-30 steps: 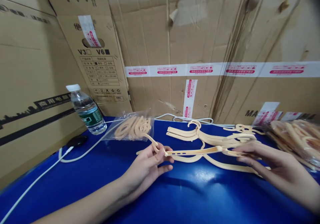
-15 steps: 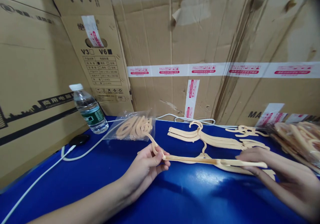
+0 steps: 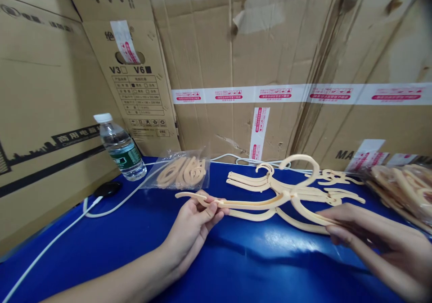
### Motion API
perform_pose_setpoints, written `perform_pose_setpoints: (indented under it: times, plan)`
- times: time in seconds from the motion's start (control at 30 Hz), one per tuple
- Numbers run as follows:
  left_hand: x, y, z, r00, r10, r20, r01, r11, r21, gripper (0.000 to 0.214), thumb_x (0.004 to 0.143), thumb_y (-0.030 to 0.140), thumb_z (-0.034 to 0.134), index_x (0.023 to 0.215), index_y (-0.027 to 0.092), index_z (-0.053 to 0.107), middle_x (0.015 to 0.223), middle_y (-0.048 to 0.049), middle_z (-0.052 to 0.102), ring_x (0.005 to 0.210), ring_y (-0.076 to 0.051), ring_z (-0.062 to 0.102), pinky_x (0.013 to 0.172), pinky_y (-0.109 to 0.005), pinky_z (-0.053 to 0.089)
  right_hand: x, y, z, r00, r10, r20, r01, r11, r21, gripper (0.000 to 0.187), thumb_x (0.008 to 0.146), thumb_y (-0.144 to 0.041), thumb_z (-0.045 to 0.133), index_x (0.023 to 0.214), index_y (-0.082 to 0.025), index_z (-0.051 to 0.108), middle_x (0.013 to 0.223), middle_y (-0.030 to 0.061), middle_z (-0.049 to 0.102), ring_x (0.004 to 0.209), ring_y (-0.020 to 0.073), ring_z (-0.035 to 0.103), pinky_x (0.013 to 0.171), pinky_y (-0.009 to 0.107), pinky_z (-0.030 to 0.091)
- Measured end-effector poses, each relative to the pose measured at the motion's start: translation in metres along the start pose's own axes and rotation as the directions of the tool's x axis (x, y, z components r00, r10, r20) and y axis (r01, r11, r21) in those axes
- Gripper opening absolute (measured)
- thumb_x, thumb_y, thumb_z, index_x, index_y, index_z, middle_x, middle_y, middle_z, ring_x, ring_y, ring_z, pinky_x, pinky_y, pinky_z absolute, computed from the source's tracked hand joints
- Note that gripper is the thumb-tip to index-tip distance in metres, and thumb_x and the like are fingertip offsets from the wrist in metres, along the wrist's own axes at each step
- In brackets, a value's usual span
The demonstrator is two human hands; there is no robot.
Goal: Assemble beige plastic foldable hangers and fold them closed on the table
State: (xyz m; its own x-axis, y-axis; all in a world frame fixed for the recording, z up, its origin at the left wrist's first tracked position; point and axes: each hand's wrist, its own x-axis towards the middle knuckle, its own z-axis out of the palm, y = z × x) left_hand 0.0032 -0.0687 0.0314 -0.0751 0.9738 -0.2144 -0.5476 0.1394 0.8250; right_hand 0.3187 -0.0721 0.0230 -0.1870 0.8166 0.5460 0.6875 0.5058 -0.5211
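Note:
I hold a cream plastic hanger (image 3: 270, 202) by both ends just above the blue table (image 3: 236, 267). My left hand (image 3: 195, 224) pinches its left arm between thumb and fingers. My right hand (image 3: 374, 240) grips the right arm with fingers pressed together. The hanger's hook (image 3: 300, 161) stands up in the middle. More cream hangers (image 3: 256, 180) lie flat on the table just behind it.
A clear bag of cream hanger parts (image 3: 182, 173) lies behind my left hand. A water bottle (image 3: 119, 147) stands at the left with a black object (image 3: 106, 189) and a white cable (image 3: 67, 231). Bagged hangers (image 3: 401, 188) pile at the right. Cardboard boxes (image 3: 236, 60) wall the back.
The hanger has been turned in my hands: it was seen edge-on, and its hook now points up. My left hand has lowered a little.

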Motion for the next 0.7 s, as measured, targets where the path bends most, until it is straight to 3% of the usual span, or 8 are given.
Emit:
perform_pose_setpoints:
  times: [0.07,0.17,0.3,0.37,0.43,0.53,0.63,0.7]
  plan:
    - [0.0,0.001,0.002,0.997,-0.036,-0.063,0.035,0.999,-0.019,0.02,0.077,-0.005,0.071,0.068,0.012,0.063,0.074,-0.004,0.072,0.07,-0.013,0.072,0.069,-0.016,0.058,-0.001,0.001,0.0,0.995,0.066,0.074,-0.073,0.992,0.099,0.02,0.088,-0.043,0.061,0.102,-0.032,0.068,0.079,0.0032,0.07,0.061,0.0219,0.067,0.055,0.024,0.057]
    - [-0.002,0.001,0.004,0.996,-0.068,-0.058,0.071,0.996,0.05,0.01,0.083,0.008,0.072,0.075,0.012,0.067,0.084,-0.0073,0.074,0.073,-0.015,0.074,0.067,-0.017,0.058,0.001,0.003,-0.001,0.989,0.125,0.079,-0.135,0.98,0.146,0.025,0.086,-0.048,0.063,0.101,-0.028,0.068,0.078,0.0035,0.07,0.065,0.0211,0.068,0.055,0.021,0.056]
    - [-0.015,-0.003,0.003,0.966,-0.074,0.247,-0.041,0.902,0.429,0.015,0.082,0.029,0.074,0.08,0.015,0.072,0.085,-0.0109,0.075,0.069,-0.02,0.073,0.062,-0.024,0.057,0.01,0.001,-0.006,0.985,0.141,0.1,-0.16,0.963,0.217,0.035,0.083,-0.054,0.065,0.098,-0.023,0.069,0.083,0.0065,0.071,0.068,0.0227,0.068,0.055,0.022,0.057]
    - [-0.026,-0.01,0.001,0.892,-0.007,0.453,-0.29,0.759,0.583,0.009,0.081,0.025,0.072,0.079,0.017,0.075,0.078,-0.0115,0.075,0.071,-0.024,0.073,0.067,-0.031,0.056,0.015,-0.001,-0.009,0.981,0.14,0.137,-0.169,0.958,0.23,0.036,0.083,-0.055,0.063,0.094,-0.021,0.067,0.079,0.0065,0.07,0.064,0.0216,0.066,0.052,0.023,0.056]
    - [-0.035,-0.02,-0.002,0.786,0.13,0.604,-0.54,0.619,0.57,0.01,0.079,0.017,0.071,0.082,0.022,0.079,0.086,-0.0128,0.077,0.086,-0.03,0.072,0.083,-0.04,0.053,0.018,-0.003,-0.01,0.971,0.119,0.207,-0.16,0.968,0.193,0.031,0.086,-0.052,0.061,0.086,-0.021,0.064,0.074,0.0051,0.067,0.061,0.0197,0.063,0.05,0.023,0.054]
    - [-0.039,-0.032,-0.007,0.67,0.213,0.711,-0.708,0.472,0.525,0.019,0.083,0.015,0.068,0.089,0.029,0.079,0.101,-0.011,0.077,0.107,-0.034,0.067,0.098,-0.045,0.043,0.018,-0.004,-0.008,0.938,0.078,0.337,-0.132,0.981,0.142,0.026,0.089,-0.044,0.058,0.077,-0.021,0.059,0.065,0.0021,0.062,0.056,0.0168,0.058,0.049,0.022,0.05]
    - [-0.031,-0.032,-0.013,0.509,0.128,0.851,-0.844,0.271,0.464,0.028,0.086,0.018,0.066,0.11,0.029,0.074,0.111,-0.0113,0.074,0.109,-0.035,0.066,0.1,-0.045,0.04,0.014,-0.003,-0.005,0.909,0.067,0.412,-0.133,0.982,0.135,0.021,0.089,-0.036,0.057,0.075,-0.021,0.057,0.068,0.0016,0.064,0.061,0.0168,0.062,0.056,0.023,0.052]
    - [-0.023,-0.028,-0.016,0.455,0.1,0.885,-0.887,0.142,0.44,0.036,0.086,0.018,0.064,0.121,0.028,0.069,0.116,-0.0119,0.072,0.109,-0.035,0.065,0.101,-0.046,0.038,0.013,-0.002,-0.004,0.894,0.059,0.444,-0.109,0.99,0.089,0.017,0.088,-0.031,0.057,0.074,-0.021,0.057,0.071,0.0013,0.066,0.063,0.0171,0.063,0.059,0.024,0.052]
